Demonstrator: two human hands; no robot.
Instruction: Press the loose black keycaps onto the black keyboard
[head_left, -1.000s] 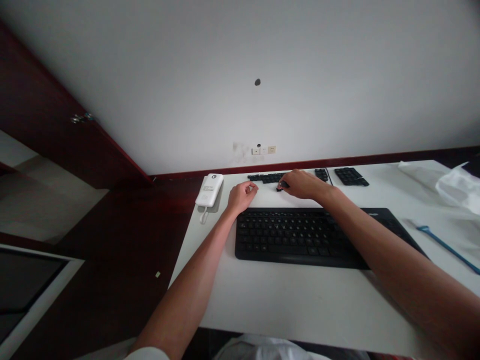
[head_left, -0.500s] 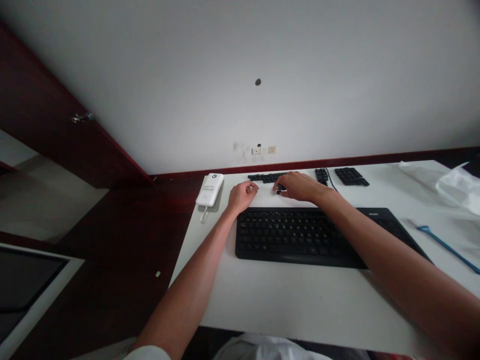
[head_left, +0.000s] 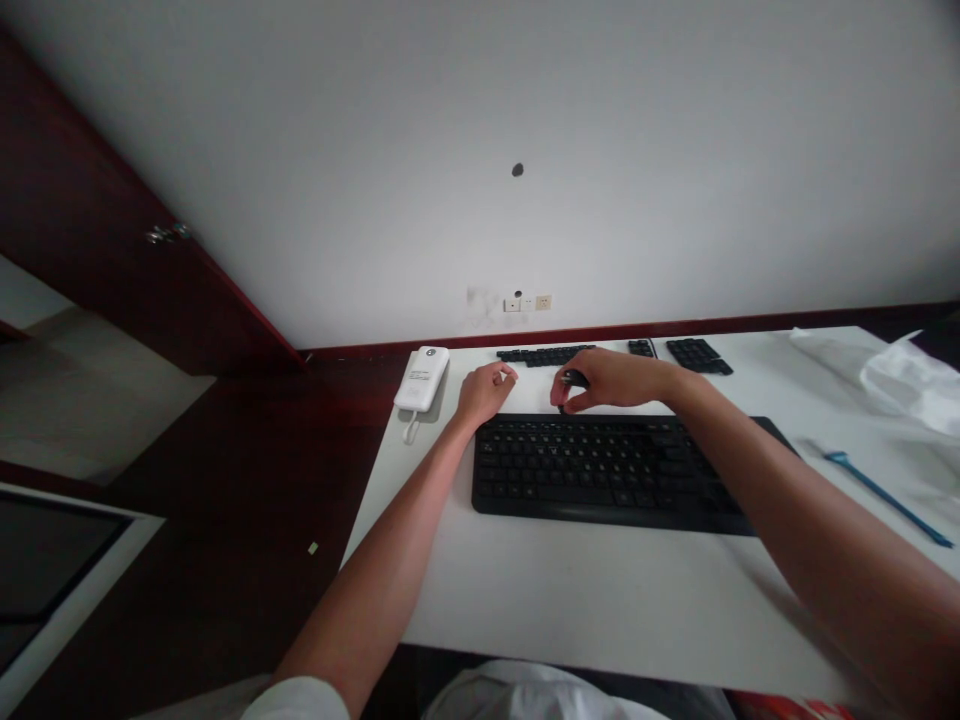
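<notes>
A black keyboard (head_left: pixel 570 470) lies on the white table. My left hand (head_left: pixel 484 393) rests at its top left corner, the fingers curled toward the thumb with nothing showing between them. Just above the keyboard's back edge, my right hand (head_left: pixel 600 378) is closed around a small black tool (head_left: pixel 575 379) with a rounded end. Its tip points down near the top row; the fingers hide most of it. Behind the hands lie strips of loose black keycaps (head_left: pixel 544 356). A block of number-pad keycaps (head_left: pixel 697 355) sits farther right.
A white power bank (head_left: pixel 422 380) with a strap lies at the table's left edge. To the right are a blue-handled brush (head_left: pixel 889 497) and a crumpled white plastic bag (head_left: pixel 911 375). Behind the table stands a wall with sockets (head_left: pixel 529 304); a dark red door (head_left: pixel 112 210) is at left.
My right hand has drawn back from behind the keyboard toward its back edge, with the black tool now showing in its grip. My left hand has stayed in place.
</notes>
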